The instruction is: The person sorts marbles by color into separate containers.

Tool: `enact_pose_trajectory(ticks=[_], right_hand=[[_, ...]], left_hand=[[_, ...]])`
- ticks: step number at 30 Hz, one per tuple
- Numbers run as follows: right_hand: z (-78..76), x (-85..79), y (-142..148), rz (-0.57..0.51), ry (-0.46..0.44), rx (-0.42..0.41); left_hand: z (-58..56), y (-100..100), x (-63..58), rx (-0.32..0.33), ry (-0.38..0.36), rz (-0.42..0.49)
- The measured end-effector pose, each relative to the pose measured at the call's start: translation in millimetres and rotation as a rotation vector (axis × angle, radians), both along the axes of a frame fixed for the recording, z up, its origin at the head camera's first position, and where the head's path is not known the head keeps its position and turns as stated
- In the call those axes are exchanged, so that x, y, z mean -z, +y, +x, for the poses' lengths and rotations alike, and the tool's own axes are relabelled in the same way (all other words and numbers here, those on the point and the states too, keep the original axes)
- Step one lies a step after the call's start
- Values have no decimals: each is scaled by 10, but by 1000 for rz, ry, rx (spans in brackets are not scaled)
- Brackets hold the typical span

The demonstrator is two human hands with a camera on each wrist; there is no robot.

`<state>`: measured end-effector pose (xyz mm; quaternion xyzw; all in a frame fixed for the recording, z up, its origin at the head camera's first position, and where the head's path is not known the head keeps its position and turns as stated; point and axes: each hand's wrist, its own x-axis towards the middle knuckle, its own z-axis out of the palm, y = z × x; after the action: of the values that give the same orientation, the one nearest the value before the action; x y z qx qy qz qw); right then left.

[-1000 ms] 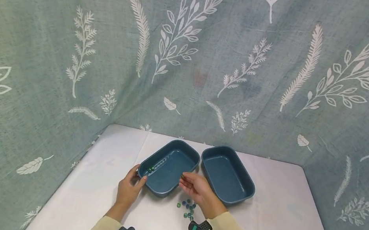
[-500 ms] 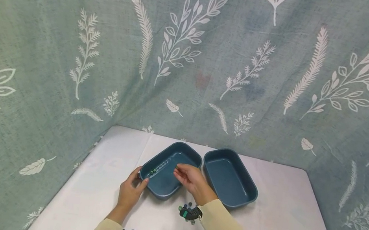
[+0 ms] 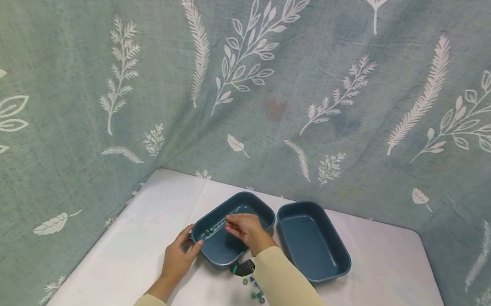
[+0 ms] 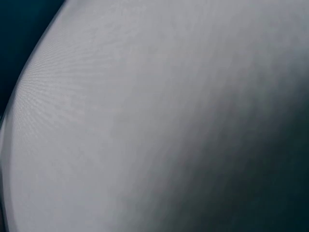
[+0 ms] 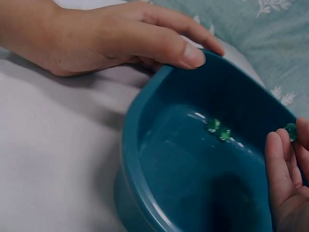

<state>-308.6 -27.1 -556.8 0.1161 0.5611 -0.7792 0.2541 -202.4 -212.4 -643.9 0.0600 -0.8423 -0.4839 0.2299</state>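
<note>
In the head view, my left hand (image 3: 179,259) holds the near left corner of the left blue plastic tub (image 3: 222,250). The right wrist view shows its thumb on the rim and a finger along the outside. Over that tub, my right hand (image 3: 247,227) pinches a green glass marble (image 5: 290,132) between thumb and fingertips. A few green marbles (image 5: 218,129) lie on the tub floor by the long wall. Several blue and green marbles (image 3: 254,296) are loose on the white cloth, partly hidden by my right sleeve. The left wrist view is mostly blurred cloth.
A second blue tub (image 3: 309,239) stands just to the right, with nothing visible inside. White cloth (image 3: 379,279) covers the table. A leaf-patterned curtain (image 3: 281,74) hangs behind and at both sides.
My right hand has moved left, from the left tub's right rim to over its inside, carrying the marble. The left hand keeps its hold on the corner. The view has shifted slightly.
</note>
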Motion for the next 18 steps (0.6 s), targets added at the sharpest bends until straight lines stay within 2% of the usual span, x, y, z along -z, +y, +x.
enact_pose_trajectory(ticks=[6, 18], right_hand=[[-26, 131, -132, 49, -68, 21], [46, 214, -298, 184, -97, 67]], left_hand=[[-28, 8, 38, 5, 4, -5], [-5, 2, 3, 4, -7, -15]])
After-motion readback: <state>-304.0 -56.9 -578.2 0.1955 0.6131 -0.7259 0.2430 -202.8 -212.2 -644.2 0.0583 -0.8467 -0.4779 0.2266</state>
